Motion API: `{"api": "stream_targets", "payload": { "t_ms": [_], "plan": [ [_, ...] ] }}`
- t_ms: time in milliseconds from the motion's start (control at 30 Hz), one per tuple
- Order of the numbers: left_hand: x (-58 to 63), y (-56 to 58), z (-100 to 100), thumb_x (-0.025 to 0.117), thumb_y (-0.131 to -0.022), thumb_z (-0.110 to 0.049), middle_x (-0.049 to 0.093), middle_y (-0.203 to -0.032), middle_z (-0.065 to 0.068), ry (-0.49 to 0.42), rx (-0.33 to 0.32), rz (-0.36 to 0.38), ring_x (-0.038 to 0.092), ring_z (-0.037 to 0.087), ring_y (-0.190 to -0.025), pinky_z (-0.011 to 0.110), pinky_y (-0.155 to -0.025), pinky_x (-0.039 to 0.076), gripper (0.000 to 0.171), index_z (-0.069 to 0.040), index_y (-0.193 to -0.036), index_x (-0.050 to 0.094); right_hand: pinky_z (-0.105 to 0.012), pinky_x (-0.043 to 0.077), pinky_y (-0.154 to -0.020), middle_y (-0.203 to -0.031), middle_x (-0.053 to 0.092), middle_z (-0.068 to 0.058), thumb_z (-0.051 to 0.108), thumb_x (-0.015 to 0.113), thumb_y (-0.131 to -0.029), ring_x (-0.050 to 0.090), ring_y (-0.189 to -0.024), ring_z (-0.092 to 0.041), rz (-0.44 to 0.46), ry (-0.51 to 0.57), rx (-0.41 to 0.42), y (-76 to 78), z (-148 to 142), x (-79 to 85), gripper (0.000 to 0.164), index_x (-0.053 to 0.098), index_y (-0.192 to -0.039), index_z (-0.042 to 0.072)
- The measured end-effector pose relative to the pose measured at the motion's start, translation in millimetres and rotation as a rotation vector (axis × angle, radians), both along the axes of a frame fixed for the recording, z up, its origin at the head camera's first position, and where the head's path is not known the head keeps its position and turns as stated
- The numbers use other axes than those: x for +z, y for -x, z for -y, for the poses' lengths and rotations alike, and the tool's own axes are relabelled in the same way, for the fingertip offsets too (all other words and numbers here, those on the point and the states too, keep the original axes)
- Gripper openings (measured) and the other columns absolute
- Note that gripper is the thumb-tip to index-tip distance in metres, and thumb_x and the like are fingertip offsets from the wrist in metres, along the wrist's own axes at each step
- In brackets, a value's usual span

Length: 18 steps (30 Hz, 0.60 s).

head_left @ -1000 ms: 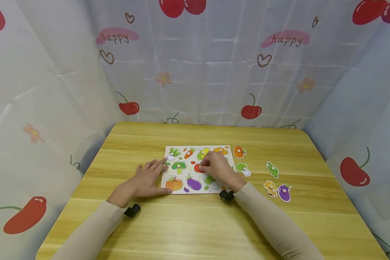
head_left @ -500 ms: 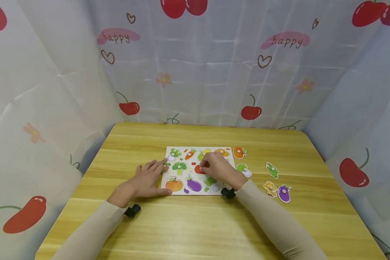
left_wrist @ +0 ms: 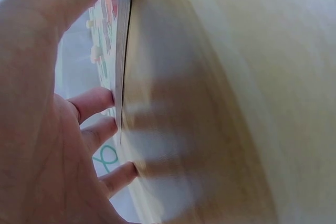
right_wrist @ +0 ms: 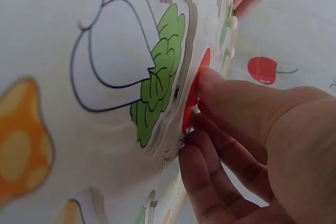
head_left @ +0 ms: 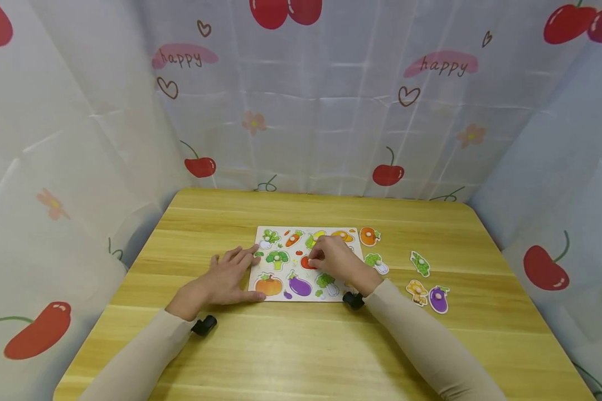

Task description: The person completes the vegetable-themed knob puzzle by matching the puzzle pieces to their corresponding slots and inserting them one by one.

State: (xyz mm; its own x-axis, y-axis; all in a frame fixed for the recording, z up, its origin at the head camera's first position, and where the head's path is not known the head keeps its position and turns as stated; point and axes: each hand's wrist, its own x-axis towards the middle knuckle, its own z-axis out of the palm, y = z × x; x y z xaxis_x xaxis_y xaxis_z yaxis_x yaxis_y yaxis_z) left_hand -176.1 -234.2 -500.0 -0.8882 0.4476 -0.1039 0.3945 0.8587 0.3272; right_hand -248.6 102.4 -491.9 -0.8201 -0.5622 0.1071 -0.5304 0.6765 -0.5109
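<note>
A white vegetable puzzle board (head_left: 306, 299) lies on the table between the two hands. My right hand (head_left: 338, 259) reaches over its middle and pinches a red tomato piece (head_left: 306, 263) between thumb and fingers. In the right wrist view the tomato piece (right_wrist: 198, 90) is seen edge-on close to the board, and the right hand (right_wrist: 241, 140) partly covers it. My left hand (head_left: 226, 278) lies spread at the board's left edge, with thumb at the near corner. The left wrist view shows left fingers (left_wrist: 94, 103) reaching the board's edge.
Loose pumpkin (head_left: 368, 236) and leafy-vegetable (head_left: 373, 263) pieces lie just right of the board. Farther right are a pea pod (head_left: 421, 263), a mushroom (head_left: 417, 292) and an eggplant (head_left: 438, 299). A printed curtain (head_left: 321, 128) stands behind the wooden table (head_left: 291, 345).
The board has shifted very slightly toward the person and to the right. The right hand stays on the tomato piece, and the left hand keeps its place at the board's edge.
</note>
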Motion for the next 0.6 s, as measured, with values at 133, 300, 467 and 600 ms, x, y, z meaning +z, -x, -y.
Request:
{"api": "stream_targets", "payload": {
  "t_ms": [133,300,467,600],
  "plan": [
    [0.6,-0.6,-0.3,0.079,-0.099,-0.079,0.027,-0.195,0.011,-0.003,-0.002,0.003,0.03,0.058,-0.175,0.102,-0.121,0.024,0.105,-0.011,-0.173,0.051,-0.031,0.061,-0.081,-0.104,0.083,-0.004,0.013,0.091,-0.103,0.069,-0.092,-0.012,0.024,0.02,-0.012,-1.6,-0.7,0.9,0.004,0.092,-0.102,0.009],
    [1.0,-1.1,-0.4,0.08,-0.099,-0.078,0.027,-0.196,0.011,-0.005,0.0,0.006,0.029,0.058,-0.175,0.102,-0.122,0.023,0.105,-0.01,-0.174,0.05,-0.034,0.06,-0.087,-0.109,0.08,-0.004,0.014,0.091,-0.103,0.068,-0.099,-0.015,0.068,0.049,-0.024,-3.8,-6.3,1.3,0.006,0.092,-0.106,0.01],
    [1.3,-1.3,-0.4,0.081,-0.099,-0.077,0.026,-0.196,0.011,-0.003,0.004,0.01,0.029,0.058,-0.176,0.102,-0.123,0.022,0.105,-0.01,-0.174,0.05,-0.039,0.064,-0.092,-0.112,0.078,-0.005,0.016,0.091,-0.104,0.073,-0.102,-0.017,0.099,0.062,-0.031,-5.0,-14.5,4.1,0.011,0.092,-0.114,0.011],
    [1.0,-1.1,-0.4,0.081,-0.099,-0.077,0.027,-0.196,0.011,0.0,0.005,0.01,0.029,0.058,-0.176,0.102,-0.122,0.022,0.104,-0.011,-0.173,0.051,-0.042,0.068,-0.094,-0.117,0.081,-0.005,0.019,0.088,-0.107,0.077,-0.103,-0.019,0.076,0.077,-0.057,-1.0,-25.1,5.5,0.012,0.091,-0.117,0.013]
  ]
}}
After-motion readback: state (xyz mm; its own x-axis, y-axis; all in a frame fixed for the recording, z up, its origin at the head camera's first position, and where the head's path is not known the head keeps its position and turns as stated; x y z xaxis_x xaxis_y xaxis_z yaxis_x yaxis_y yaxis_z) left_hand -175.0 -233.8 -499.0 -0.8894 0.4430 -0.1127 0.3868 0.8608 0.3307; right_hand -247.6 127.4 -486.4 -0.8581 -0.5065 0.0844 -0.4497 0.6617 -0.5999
